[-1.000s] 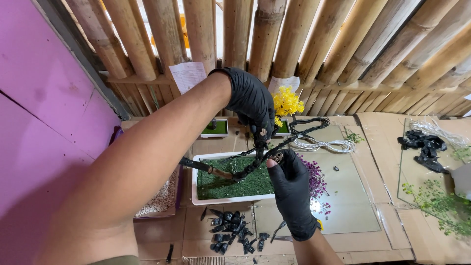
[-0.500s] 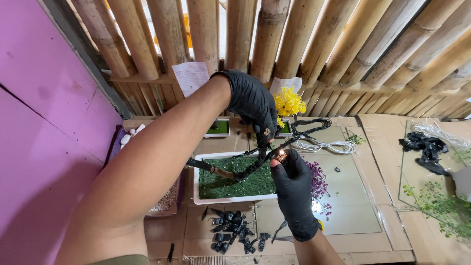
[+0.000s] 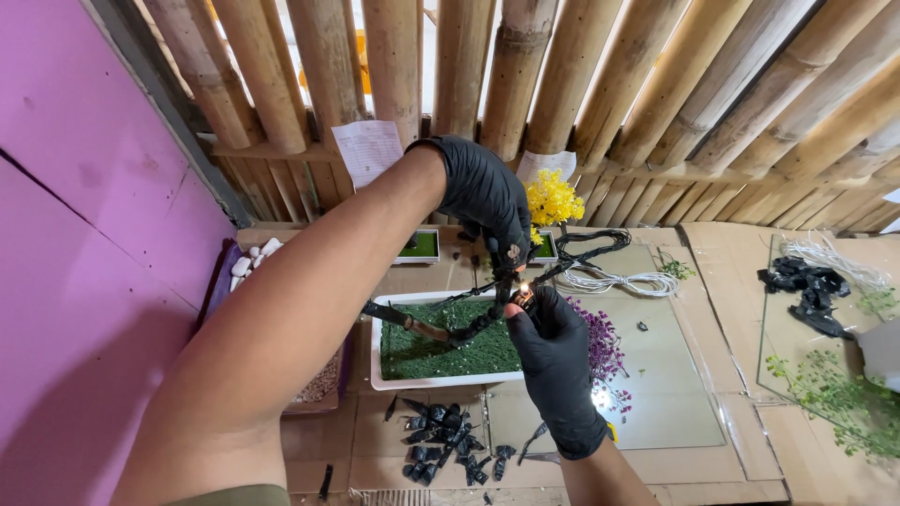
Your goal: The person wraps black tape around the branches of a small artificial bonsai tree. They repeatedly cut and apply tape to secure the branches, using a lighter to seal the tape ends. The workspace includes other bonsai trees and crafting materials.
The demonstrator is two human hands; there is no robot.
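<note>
Little has moved since the earlier frames: both gloved hands stay where they were over the tray, and only the view has drifted slightly. Bamboo poles (image 3: 562, 84) wall the back and a pink panel (image 3: 84, 234) stands on the left. On the worktop (image 3: 712, 468) a glass sheet (image 3: 656, 375) lies under the right side of the white tray (image 3: 380, 375), which is filled with green turf. From the turf rises a black wire tree (image 3: 469, 323), its branches spreading right toward coiled white cord (image 3: 619, 281). The left arm reaches long across the view from the lower left, and its left hand (image 3: 483, 197) is curled shut from above, fingertips pinched on the tree's upper stem. The right hand (image 3: 553, 361) comes up from below, forearm near upright, closed around a lighter (image 3: 521, 298) whose small flame sits just beside the stem under the left fingertips. Yellow flowers (image 3: 551, 199) stand behind the left hand, purple sprigs (image 3: 600, 342) lie just right of the right hand, and black scraps (image 3: 445, 445) are scattered in front of the tray.
</note>
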